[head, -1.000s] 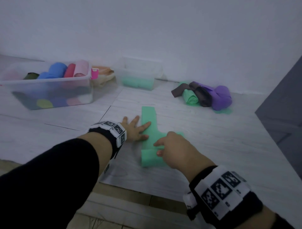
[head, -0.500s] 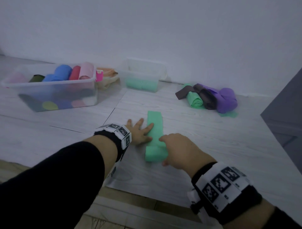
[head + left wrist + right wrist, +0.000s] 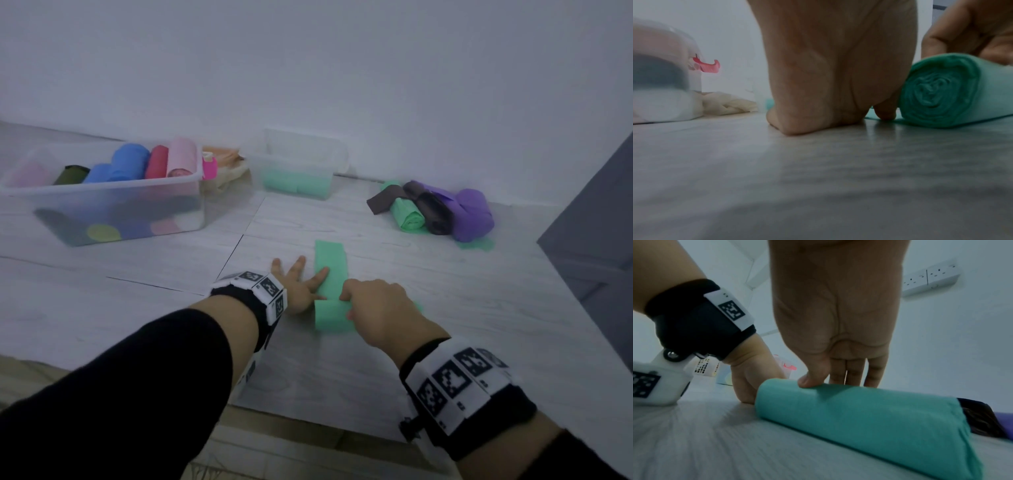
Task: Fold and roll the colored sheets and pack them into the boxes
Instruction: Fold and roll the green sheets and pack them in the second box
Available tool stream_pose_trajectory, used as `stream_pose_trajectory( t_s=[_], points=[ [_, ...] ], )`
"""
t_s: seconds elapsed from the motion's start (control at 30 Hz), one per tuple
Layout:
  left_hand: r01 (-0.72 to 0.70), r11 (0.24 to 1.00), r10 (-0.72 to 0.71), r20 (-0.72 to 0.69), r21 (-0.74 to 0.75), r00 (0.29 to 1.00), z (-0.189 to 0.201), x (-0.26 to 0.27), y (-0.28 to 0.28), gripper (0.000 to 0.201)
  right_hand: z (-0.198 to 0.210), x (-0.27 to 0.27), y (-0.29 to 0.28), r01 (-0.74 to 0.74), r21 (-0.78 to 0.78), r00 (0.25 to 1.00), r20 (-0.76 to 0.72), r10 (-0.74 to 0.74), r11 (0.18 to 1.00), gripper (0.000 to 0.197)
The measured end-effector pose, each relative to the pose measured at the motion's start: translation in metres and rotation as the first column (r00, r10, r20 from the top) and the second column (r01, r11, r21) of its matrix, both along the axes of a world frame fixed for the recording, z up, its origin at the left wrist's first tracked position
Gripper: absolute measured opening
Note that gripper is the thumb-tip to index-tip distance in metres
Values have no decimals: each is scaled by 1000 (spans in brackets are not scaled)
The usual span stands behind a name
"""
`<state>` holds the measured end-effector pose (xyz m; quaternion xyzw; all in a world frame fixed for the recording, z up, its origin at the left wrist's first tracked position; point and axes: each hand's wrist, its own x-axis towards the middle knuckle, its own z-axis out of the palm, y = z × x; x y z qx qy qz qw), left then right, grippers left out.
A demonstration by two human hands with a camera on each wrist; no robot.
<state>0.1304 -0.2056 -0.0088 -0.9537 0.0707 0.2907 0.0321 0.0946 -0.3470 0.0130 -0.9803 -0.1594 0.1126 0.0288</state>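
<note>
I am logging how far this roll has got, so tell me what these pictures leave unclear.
- Right hand fingertips: head view, hidden under its own knuckles; the right wrist view shows only the thumb on the green roll.
- Flat strip's join to the roll: head view, covered by the right hand.
- Small box contents: head view, frosted wall blurs the green shapes.
- Large box lower layer: blurred through its wall.

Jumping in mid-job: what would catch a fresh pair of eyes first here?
The green sheet, half rolled mid-floor: the right hand curls over the roll, the left hand presses flat on the strip. At far left, a clear box full of colored rolls; at right, a purple and dark pile.
</note>
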Motion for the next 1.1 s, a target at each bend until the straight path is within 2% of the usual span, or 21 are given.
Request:
stream_pose_trajectory(
  t_s=[0.07, 0.17, 0.37, 0.47, 0.6, 0.67, 0.73, 0.8, 0.87, 0.97, 1.1],
  points=[
    [49, 998, -48, -5, 27, 999, 3, -1, 0, 53, -1, -1, 5, 6, -52, 998, 63, -3, 999, 35],
    [62, 998, -62, -13, 27, 998, 5, -2, 1, 53, -1, -5, 12, 49, -68, 996, 75, -44, 996, 36],
    [-68, 991, 65, -29, -120, 997, 1, 0, 8, 60, 6, -7, 19, 47, -105, 993, 110, -35, 993, 34],
    [-55, 989, 57, 11, -138, 998, -3, -2, 9, 61, 0, -4, 25, 64, -151, 994, 98, -50, 986, 34],
    [20, 997, -18, 29, -74, 999, -10, 5, 14, 58, -5, 1, 29, 80, -160, 993, 98, -65, 984, 34],
    [49, 998, -46, 81, -45, 996, -10, 16, 19, 56, -6, 5, 27, 64, -148, 995, 90, -51, 987, 34],
    [34, 996, -21, 163, -79, 986, -9, 30, 25, 55, -8, 11, 26, 25, -145, 997, 74, -15, 989, 35],
    [106, 989, -85, 181, -108, 980, -9, 46, 31, 51, -9, 18, 23, -7, -108, 998, 54, 13, 994, 41],
    [171, 982, -160, 127, -83, 979, -9, 62, 36, 48, -9, 24, 20, -6, -17, 1000, 30, 7, 1000, 49],
    [165, 986, -164, 74, -12, 984, -4, 87, 40, 46, -13, 40, 21, -4, 90, 1000, -9, 5, 996, 51],
    [232, 962, -240, 35, 145, 970, 1, 117, 46, 45, -18, 69, 30, -32, 156, 999, -26, 37, 987, 46]
  ],
)
